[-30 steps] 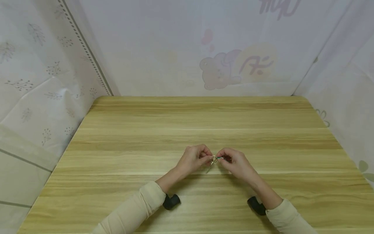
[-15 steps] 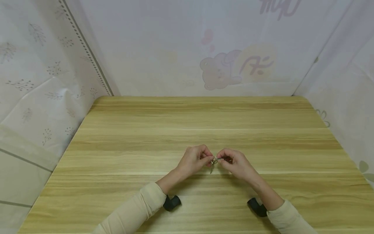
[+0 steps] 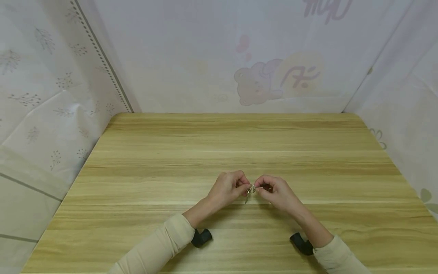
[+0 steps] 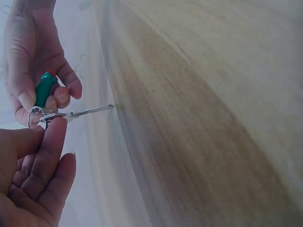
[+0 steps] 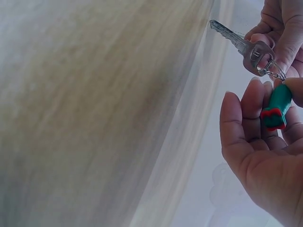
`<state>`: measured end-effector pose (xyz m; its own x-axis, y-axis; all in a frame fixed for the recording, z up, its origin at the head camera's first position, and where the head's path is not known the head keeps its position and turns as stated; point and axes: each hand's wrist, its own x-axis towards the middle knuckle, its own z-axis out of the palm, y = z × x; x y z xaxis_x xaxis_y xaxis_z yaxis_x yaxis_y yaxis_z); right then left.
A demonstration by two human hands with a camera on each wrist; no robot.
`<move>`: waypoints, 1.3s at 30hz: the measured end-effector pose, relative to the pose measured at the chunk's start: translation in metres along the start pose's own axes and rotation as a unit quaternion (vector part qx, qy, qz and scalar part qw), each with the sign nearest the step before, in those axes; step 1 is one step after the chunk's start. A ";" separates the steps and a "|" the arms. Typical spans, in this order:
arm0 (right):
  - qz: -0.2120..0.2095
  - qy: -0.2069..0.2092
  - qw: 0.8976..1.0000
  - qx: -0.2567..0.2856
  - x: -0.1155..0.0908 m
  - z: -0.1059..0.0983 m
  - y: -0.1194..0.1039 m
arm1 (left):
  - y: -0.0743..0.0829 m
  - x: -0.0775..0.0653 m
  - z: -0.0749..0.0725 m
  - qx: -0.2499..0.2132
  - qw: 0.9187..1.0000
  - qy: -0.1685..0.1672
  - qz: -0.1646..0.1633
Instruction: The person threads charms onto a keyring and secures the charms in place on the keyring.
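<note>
Over the middle of the table, my left hand (image 3: pixel 226 188) pinches a metal key ring (image 4: pixel 35 113) between thumb and index finger. A silver key (image 5: pixel 255 56) hangs from that ring, its blade pointing away from the fingers. Opposite, my right hand (image 3: pixel 278 193) holds a small green charm with a red end (image 5: pixel 278 105) between thumb and fingers. A short chain (image 5: pixel 271 74) joins the charm's end to the ring. From the head view the charm is mostly hidden by the right fingers, and the ring's details are too small to tell.
The wood-grain table (image 3: pixel 171 144) spreads out on all sides of the hands. Black wrist mounts (image 3: pixel 202 238) sit beneath both forearms. Patterned pale curtains (image 3: pixel 191 57) enclose the table's back and sides.
The key has swung a little and hangs more steeply below the left fingers. Both hands have lowered very slightly, and the charm's green no longer shows in the head view.
</note>
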<state>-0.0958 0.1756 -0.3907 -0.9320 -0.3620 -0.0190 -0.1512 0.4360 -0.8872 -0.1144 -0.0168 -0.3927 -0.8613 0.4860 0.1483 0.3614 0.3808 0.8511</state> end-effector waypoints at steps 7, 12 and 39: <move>-0.030 0.024 0.999 -0.025 -0.001 0.002 0.001 | 0.001 -0.001 0.000 0.006 1.000 0.004 0.005; -0.065 0.063 0.993 -0.071 0.000 0.004 0.001 | 0.002 0.000 0.000 -0.007 1.000 0.015 0.000; -0.136 0.170 0.969 -0.114 0.001 0.010 -0.002 | 0.006 0.004 0.002 -0.086 0.994 0.059 -0.039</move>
<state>-0.0930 0.1666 -0.3935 -0.8965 -0.2132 0.3883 -0.4387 0.5481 -0.7121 -0.1148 -0.0116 -0.3880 -0.9237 0.3611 0.1277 0.2344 0.2693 0.9341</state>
